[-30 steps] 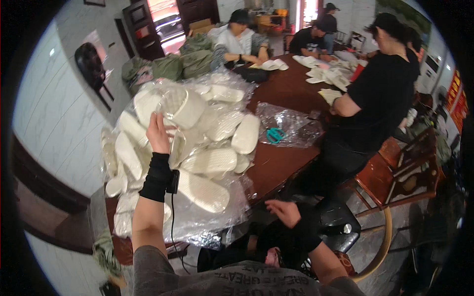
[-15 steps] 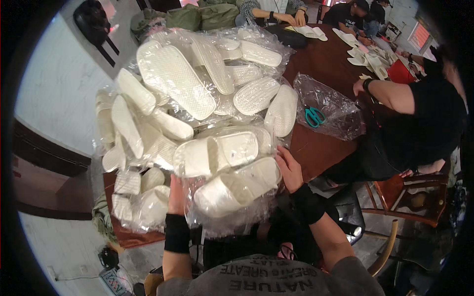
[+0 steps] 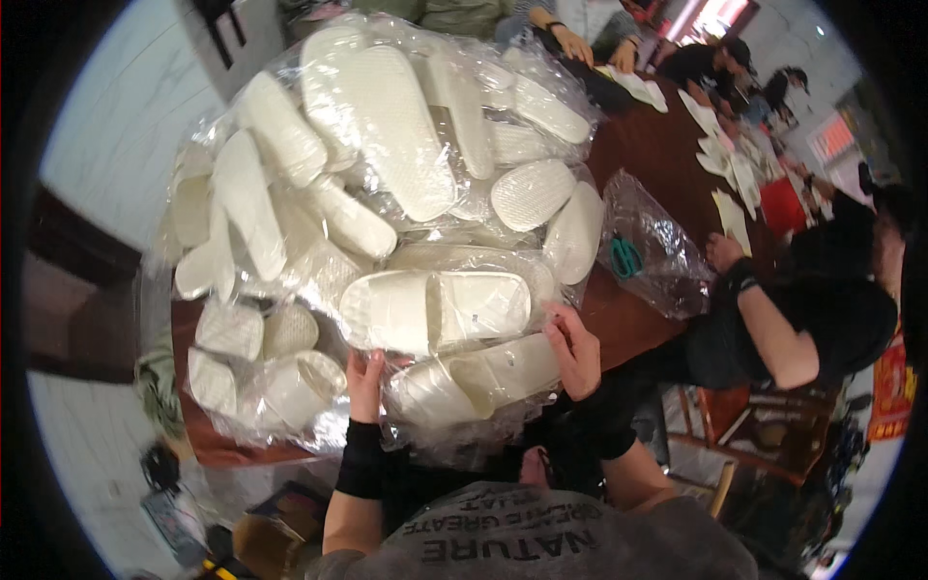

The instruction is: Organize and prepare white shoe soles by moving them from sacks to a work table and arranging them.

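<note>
Two white slippers in clear plastic lie in front of me: an upper slipper [image 3: 480,307] and a lower slipper [image 3: 512,375], both sideways with their straps to the left. My left hand [image 3: 365,385] is closed on the plastic between their left ends, its fingers partly hidden. At their right ends my right hand [image 3: 574,350] has its fingers bent and closed on the plastic edge. Beyond them spreads a large heap of similar bagged slippers [image 3: 391,130], some showing textured soles. More bagged slippers [image 3: 302,387] lie left of my left hand.
On the brown-covered table [image 3: 633,145], teal-handled scissors [image 3: 624,257] rest at a clear plastic bag [image 3: 667,280] to the right. A person in black [image 3: 812,324] sits close on that side. Other people handle white slipper pieces [image 3: 730,164] farther off. A wooden chair [image 3: 764,435] stands at right.
My view has shifted, and the near slippers lie flatter. My right hand's fingers have bent in at the slippers' right end; my left hand stays at the left end.
</note>
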Demonstrator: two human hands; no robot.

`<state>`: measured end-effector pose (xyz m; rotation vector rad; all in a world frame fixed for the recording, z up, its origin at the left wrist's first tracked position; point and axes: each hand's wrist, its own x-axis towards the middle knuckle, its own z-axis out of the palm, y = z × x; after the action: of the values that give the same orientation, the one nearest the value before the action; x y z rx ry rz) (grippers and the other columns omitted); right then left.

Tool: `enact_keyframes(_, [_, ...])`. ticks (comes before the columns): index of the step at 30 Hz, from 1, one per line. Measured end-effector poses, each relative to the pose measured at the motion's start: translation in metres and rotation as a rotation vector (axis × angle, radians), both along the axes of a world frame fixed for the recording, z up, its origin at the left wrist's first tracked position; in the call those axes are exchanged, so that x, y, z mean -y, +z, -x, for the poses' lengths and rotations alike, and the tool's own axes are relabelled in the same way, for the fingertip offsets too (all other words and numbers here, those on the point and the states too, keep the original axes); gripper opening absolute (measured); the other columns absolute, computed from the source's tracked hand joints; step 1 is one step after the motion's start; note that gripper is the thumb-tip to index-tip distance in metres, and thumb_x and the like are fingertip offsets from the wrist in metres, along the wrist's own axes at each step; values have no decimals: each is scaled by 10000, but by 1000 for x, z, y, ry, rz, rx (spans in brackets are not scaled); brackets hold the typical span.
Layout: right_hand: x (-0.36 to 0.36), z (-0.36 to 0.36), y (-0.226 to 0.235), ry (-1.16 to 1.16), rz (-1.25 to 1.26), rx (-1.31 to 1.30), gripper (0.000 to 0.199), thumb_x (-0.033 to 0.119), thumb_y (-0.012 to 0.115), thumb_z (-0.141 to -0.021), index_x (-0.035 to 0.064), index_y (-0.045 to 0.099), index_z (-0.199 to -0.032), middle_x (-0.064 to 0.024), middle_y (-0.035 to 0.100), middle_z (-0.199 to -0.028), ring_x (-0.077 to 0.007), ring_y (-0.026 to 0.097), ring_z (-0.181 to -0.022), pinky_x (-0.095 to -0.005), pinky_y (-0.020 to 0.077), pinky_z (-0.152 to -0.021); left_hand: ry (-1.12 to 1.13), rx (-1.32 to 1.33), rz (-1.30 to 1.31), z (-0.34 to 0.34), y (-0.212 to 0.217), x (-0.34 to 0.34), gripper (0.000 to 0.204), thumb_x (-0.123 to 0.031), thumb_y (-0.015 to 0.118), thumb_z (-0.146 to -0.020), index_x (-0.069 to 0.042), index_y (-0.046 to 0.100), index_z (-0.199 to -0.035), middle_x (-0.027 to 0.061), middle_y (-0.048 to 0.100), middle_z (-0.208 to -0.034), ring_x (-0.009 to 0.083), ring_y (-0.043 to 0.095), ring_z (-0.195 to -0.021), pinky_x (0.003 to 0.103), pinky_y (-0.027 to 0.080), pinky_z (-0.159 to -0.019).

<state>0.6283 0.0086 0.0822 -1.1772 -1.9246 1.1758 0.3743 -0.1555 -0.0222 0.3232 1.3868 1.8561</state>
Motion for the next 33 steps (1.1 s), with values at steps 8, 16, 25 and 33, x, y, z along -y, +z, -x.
enact_keyframes(8, [28,-31,-21,-12,-183,59,212,68,589,-851,24,559,-1056,-126,609,-934,-260,597,-791,-331,476,-722,4,60,-190,-4,-4,-4,285,-84,557,-910,11,438,-1151,122,591,-1019,258,664,-806,333,529,-720])
enact_keyframes(16, [10,-5,-10,53,-634,250,201,142,571,-866,43,576,-1041,-165,609,-978,-348,580,-847,-415,461,-742,-59,36,-248,-8,-16,-5,317,-85,524,-930,7,420,-1215,110,558,-1120,226,641,-823,351,545,-739])
enact_keyframes(25, [4,25,-24,-117,-342,357,317,329,610,-861,30,558,-952,-186,646,-825,-391,619,-773,-451,468,-682,-126,-35,-92,0,-24,7,276,-185,522,-949,-7,504,-1159,66,617,-968,185,629,-763,317,545,-702])
enact_keyframes(33, [-35,-9,-27,-138,-317,149,242,283,601,-865,56,557,-933,-168,659,-816,-367,636,-760,-446,477,-648,-77,113,-201,3,-33,0,297,-190,483,-966,-46,484,-1225,67,604,-1019,197,628,-782,372,547,-699])
